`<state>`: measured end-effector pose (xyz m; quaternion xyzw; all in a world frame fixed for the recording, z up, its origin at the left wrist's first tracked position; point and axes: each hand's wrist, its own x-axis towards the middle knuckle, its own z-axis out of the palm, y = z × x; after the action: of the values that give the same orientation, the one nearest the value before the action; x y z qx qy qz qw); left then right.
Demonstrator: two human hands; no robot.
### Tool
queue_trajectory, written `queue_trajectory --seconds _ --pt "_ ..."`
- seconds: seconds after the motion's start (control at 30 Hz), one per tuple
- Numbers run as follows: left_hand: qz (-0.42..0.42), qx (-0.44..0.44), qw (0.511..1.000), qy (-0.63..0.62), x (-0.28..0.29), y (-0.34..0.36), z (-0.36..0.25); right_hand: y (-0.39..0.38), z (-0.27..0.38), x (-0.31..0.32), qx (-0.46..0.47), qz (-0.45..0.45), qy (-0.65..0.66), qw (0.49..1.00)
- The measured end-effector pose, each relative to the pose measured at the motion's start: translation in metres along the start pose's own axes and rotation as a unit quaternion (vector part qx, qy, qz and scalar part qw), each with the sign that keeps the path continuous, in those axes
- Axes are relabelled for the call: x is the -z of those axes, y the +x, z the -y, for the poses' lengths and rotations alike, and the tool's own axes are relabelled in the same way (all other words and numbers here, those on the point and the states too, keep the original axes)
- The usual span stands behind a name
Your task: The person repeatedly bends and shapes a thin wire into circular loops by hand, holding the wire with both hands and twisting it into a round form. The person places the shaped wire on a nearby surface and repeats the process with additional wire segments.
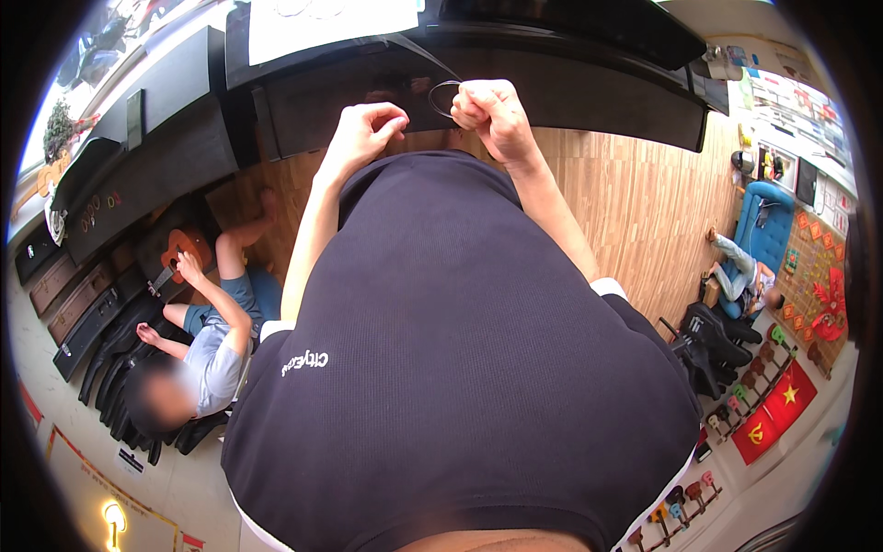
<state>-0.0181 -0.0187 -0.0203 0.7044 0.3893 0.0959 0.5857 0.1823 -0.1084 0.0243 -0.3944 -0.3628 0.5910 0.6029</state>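
Observation:
My right hand [497, 120] is closed in a fist in front of the black cabinet-like furniture, gripping a thin dark cord [432, 95]. The cord makes a small loop beside the fingers, and a strand [430, 57] runs up and left from there toward a white sheet. Whether it is wire or string cannot be made out. To the left, apart from the right, my left hand [363, 136] has its thumb and fingers pressed together in a pinch. Anything between those fingertips is too small to see.
Long black furniture [589, 106] spans the front, with a white sheet [331, 28] on top. At left a seated person [212, 354] holds a small brown guitar-like instrument [187, 250]. Another person [759, 281] sits on a blue sofa [768, 216] at right. Wooden floor [635, 198] lies between.

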Motion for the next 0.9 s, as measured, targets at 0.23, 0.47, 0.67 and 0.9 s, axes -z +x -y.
queue_trajectory --seconds 0.23,0.47,0.67,0.9 --pt "-0.093 -0.162 0.982 -0.041 0.012 -0.009 -0.033 0.001 0.002 0.001 0.002 -0.03 0.025 0.999" --pt "-0.276 -0.374 0.872 0.154 0.026 -0.016 -0.082 0.0 0.005 0.001 -0.014 0.0 0.024 1.0" --pt "-0.246 -0.32 0.9 0.164 0.015 -0.018 -0.082 -0.002 0.009 -0.003 -0.024 0.012 0.062 0.998" --pt "-0.2 -0.251 0.942 0.103 0.009 -0.011 -0.066 -0.009 0.011 -0.011 -0.021 -0.006 0.116 0.993"
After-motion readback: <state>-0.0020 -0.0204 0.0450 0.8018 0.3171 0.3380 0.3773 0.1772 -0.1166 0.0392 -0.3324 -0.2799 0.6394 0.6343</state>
